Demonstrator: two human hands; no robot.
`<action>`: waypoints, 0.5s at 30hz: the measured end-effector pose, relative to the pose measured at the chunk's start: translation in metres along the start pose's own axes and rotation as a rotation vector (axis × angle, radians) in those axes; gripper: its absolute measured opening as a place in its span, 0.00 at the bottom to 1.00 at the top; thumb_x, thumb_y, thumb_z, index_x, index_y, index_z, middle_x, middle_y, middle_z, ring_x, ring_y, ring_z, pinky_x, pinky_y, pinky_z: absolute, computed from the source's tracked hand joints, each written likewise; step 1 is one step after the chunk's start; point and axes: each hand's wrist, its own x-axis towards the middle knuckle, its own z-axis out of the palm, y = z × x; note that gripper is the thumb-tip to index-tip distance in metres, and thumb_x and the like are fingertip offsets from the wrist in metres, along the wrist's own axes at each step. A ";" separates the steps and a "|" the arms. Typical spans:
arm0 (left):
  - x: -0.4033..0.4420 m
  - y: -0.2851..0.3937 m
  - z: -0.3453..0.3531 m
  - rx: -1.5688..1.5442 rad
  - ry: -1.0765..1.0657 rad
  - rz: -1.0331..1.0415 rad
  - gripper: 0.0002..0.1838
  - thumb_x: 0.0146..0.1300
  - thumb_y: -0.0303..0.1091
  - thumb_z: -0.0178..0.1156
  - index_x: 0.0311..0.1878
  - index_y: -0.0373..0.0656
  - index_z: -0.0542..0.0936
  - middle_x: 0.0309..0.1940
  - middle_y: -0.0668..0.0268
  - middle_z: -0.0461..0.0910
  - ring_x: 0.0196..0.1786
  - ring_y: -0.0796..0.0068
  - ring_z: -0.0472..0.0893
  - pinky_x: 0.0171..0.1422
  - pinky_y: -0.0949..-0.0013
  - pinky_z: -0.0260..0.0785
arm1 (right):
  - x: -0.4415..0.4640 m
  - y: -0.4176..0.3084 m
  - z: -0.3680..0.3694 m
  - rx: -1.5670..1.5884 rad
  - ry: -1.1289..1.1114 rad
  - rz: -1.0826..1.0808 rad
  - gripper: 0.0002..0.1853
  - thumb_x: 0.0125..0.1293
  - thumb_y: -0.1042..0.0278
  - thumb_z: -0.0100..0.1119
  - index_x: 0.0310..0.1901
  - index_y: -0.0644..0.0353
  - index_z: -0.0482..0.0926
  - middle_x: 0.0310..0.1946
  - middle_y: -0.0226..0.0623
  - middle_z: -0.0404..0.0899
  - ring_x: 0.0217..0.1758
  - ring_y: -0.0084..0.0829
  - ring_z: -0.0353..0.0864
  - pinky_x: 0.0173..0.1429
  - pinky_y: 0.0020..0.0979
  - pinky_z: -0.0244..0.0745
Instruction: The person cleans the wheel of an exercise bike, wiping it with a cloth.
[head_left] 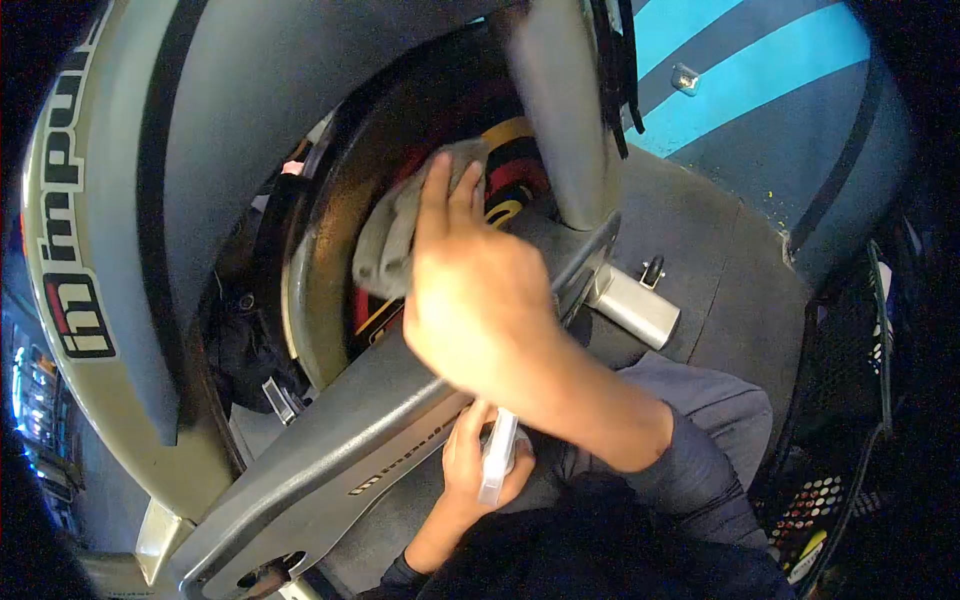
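My right hand point(475, 290) presses a folded grey cloth point(385, 230) against the dark round wheel cover point(515, 165), which has red and yellow markings. Two of its fingers stretch over the cloth, and the hand is somewhat blurred. Lower down, my left hand point(465, 460) is closed around a white plastic spray bottle point(497, 460); mainly its narrow white head shows, the rest being hidden by the hand and sleeve. Between the wheel and my left hand runs the machine's long grey arm cover point(330, 370), lettered "impulse".
A curved grey housing point(110, 230) with a large "impulse" logo rises at the left. A grey upright point(570, 110) and a metal pedal-like block point(635, 305) stand right of the wheel. Blue-striped panelling point(750, 70) lies beyond. A black mesh basket point(830, 480) is at the right.
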 end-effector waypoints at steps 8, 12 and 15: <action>-0.005 0.001 0.000 0.028 0.029 -0.012 0.41 0.38 0.22 0.63 0.62 0.31 0.60 0.37 0.55 0.77 0.38 0.58 0.79 0.46 0.62 0.72 | 0.009 0.020 0.001 -0.014 0.007 0.070 0.40 0.44 0.72 0.56 0.59 0.84 0.55 0.50 0.71 0.68 0.35 0.49 0.82 0.36 0.37 0.79; -0.016 -0.017 -0.001 0.056 -0.070 0.094 0.35 0.42 0.28 0.68 0.55 0.32 0.65 0.39 0.53 0.77 0.41 0.54 0.79 0.48 0.59 0.71 | -0.017 -0.026 0.005 -0.057 -0.003 -0.046 0.38 0.45 0.69 0.53 0.58 0.84 0.57 0.52 0.77 0.64 0.37 0.48 0.82 0.35 0.33 0.79; -0.024 -0.033 0.010 -0.083 -0.109 0.045 0.35 0.42 0.28 0.68 0.55 0.31 0.65 0.39 0.52 0.77 0.41 0.53 0.79 0.48 0.59 0.71 | -0.020 -0.030 0.000 0.035 -0.009 -0.068 0.38 0.45 0.69 0.52 0.58 0.85 0.58 0.51 0.79 0.64 0.40 0.50 0.81 0.38 0.32 0.78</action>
